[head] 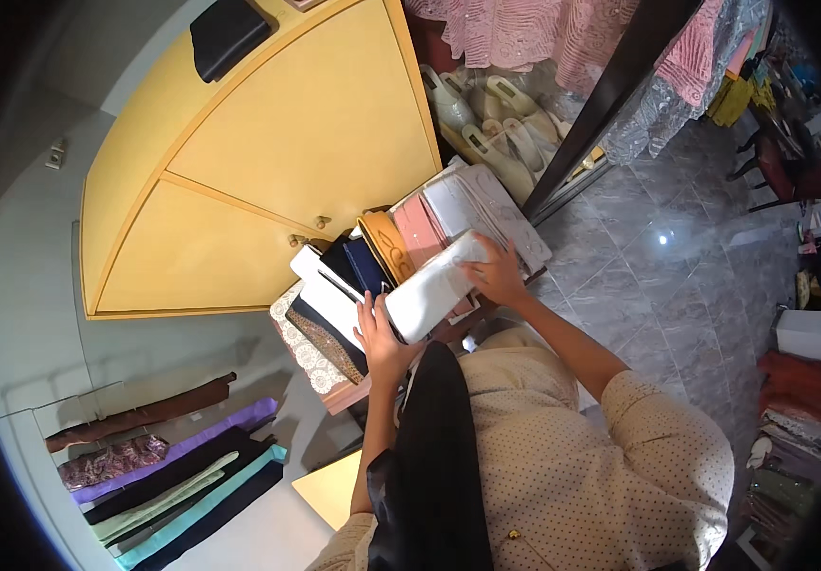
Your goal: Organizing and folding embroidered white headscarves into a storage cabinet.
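Note:
A white, glossy oblong packet [433, 289] slants across a low table of folded goods in front of me. My right hand [497, 275] grips its upper right end, fingers bent over the edge. Around the lower left end is my left hand [385, 346], its fingers along the edge and its thumb by the corner. Under and beside the left fingers lies a flat white piece with a dark slot [335, 296]. Behind the packet sit a mustard piece with a leaf pattern [386, 246], a navy folded item [366, 265], pink folded fabric [421, 225] and pale grey folded fabric [457, 207].
Yellow cabinet doors [303, 121] with knobs stand beyond the table, a black case [230, 39] on top. Pale slip-on shoes [503, 128] fill a case behind a dark post [610, 107]. Lace cloth [303, 335] covers the table's left end. Garments [175, 471] hang at lower left.

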### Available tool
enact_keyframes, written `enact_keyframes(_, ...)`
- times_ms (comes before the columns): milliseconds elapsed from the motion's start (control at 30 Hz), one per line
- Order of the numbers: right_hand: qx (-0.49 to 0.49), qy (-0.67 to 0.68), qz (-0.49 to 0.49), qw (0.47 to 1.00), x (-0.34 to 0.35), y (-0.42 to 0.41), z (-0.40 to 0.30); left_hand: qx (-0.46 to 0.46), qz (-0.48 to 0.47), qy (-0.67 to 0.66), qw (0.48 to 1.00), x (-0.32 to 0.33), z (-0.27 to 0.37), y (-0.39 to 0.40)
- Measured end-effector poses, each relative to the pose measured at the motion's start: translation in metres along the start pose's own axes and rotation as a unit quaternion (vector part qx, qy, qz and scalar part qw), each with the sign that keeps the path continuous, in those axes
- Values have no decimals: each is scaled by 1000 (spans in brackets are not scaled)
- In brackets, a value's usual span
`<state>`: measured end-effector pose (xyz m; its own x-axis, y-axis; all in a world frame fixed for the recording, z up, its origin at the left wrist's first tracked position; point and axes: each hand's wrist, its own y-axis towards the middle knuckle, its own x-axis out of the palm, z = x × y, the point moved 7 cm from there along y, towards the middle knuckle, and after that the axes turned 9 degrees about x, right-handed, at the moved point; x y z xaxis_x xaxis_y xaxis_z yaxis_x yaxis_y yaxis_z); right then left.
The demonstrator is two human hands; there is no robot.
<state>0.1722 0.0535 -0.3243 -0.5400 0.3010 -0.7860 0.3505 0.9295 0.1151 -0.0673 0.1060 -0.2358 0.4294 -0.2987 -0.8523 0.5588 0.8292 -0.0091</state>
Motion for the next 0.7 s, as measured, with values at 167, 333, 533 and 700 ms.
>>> enact_keyframes(167, 76, -29, 15, 997, 7, 12, 19, 15, 10, -12, 1000, 1, 3, 0)
enact_keyframes(333, 80, 2, 42, 996, 18, 28, -7, 12, -2, 7, 1000, -2, 4, 5)
enact_keyframes(533, -104, 38, 11, 994, 19, 11, -58, -4, -7, 15, 1000, -1, -1, 2)
enact_keyframes(700, 58, -21, 47, 997, 15, 27, 12, -2, -11, 20, 1000, -1, -1, 1)
